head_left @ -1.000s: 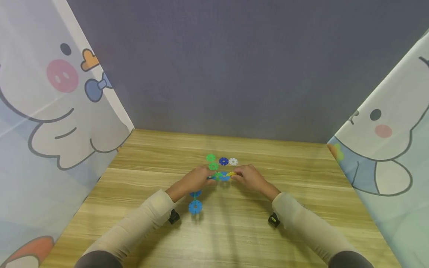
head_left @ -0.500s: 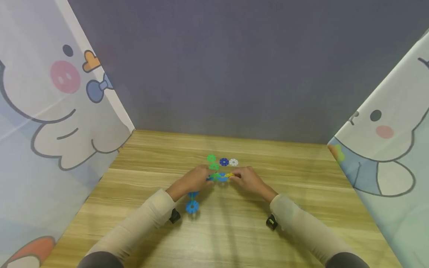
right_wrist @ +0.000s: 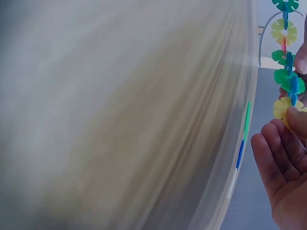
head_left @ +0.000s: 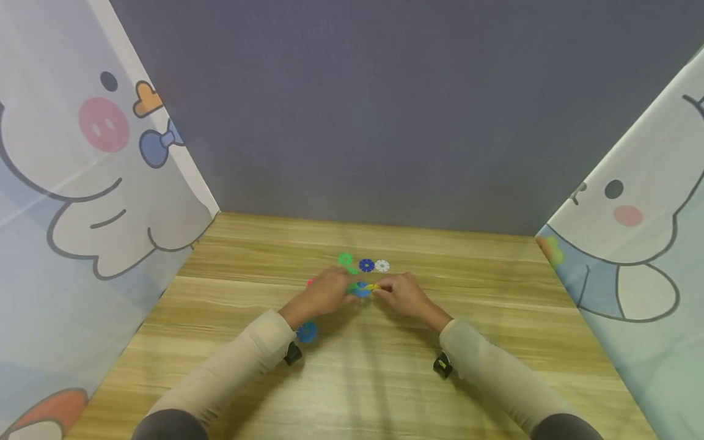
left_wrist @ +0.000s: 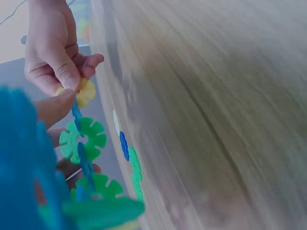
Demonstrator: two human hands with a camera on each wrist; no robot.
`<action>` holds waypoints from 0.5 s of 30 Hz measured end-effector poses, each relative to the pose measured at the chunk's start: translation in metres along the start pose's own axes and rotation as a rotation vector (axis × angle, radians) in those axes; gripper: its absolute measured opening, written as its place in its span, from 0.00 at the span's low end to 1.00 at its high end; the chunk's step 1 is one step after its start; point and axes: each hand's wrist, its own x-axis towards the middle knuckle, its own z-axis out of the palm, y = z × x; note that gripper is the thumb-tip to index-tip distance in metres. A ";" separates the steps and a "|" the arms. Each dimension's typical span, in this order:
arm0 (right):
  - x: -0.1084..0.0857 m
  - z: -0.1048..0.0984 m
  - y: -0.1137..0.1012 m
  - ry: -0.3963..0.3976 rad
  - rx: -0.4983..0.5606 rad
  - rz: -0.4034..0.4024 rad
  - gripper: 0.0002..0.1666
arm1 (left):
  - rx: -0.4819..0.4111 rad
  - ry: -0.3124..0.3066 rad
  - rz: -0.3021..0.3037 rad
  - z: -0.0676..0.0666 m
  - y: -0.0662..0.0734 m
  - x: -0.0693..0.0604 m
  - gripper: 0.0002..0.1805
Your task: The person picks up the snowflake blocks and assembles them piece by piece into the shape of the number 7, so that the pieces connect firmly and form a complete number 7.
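Chain of notched plastic discs point(right_wrist: 286, 79), mid-scene: the right hand point(head_left: 405, 292) pinches its yellow end disc point(right_wrist: 279, 109), and the left hand point(head_left: 324, 291) grips it a little farther left. Just beyond, two green discs point(head_left: 345, 259), a dark-blue disc point(head_left: 366, 265) and a white disc point(head_left: 382, 266) lie on the bench point(head_left: 396, 379). Its surface runs broadly right and nearward; the far edge meets a grey wall point(head_left: 352, 110), with printed panels point(head_left: 627, 263) bordering left and right.
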 end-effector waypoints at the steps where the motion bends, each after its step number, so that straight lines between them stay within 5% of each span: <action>1: 0.000 0.000 -0.001 -0.003 -0.001 0.000 0.05 | 0.003 -0.002 -0.003 0.000 0.001 0.001 0.32; 15: 0.005 0.004 -0.005 -0.074 0.029 0.023 0.08 | 0.036 -0.047 -0.038 0.007 0.004 0.005 0.31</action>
